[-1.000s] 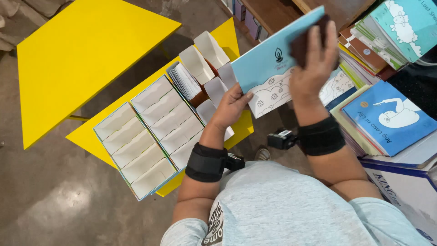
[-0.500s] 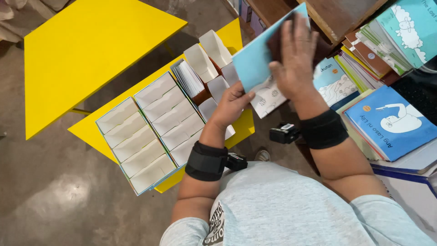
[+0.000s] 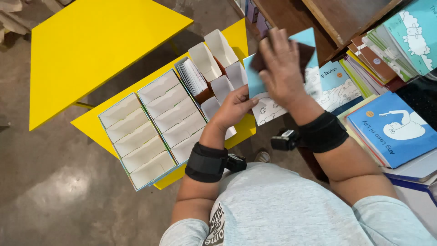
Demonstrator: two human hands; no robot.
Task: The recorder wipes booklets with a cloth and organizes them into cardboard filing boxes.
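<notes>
Booklet [image 3: 273, 102] with a pale blue cover is up in both hands above the right end of the yellow counter [image 3: 91, 50], over the gap between it and the bookshelf. The left hand [image 3: 232, 109] pinches its lower left edge, fingers closed on the paper, while the right hand [image 3: 282, 68] lies flat across the cover, fingers spread and pressing a dark brown cloth [image 3: 300, 52] against it, so it looks to me like a wipe in the middle of the work. On the counter stands a set of white card trays [image 3: 150, 127] in two rows, all of them bare as far as I can see; nearer the far right corner, a few more white boxes [image 3: 214, 59] stand upright, and one slot holds a stack of thin booklets [image 3: 191, 75] on edge. To the right, many picture books [image 3: 391, 127] lie piled on the shelf, which suggests plenty remains and little has been sorted so far.
</notes>
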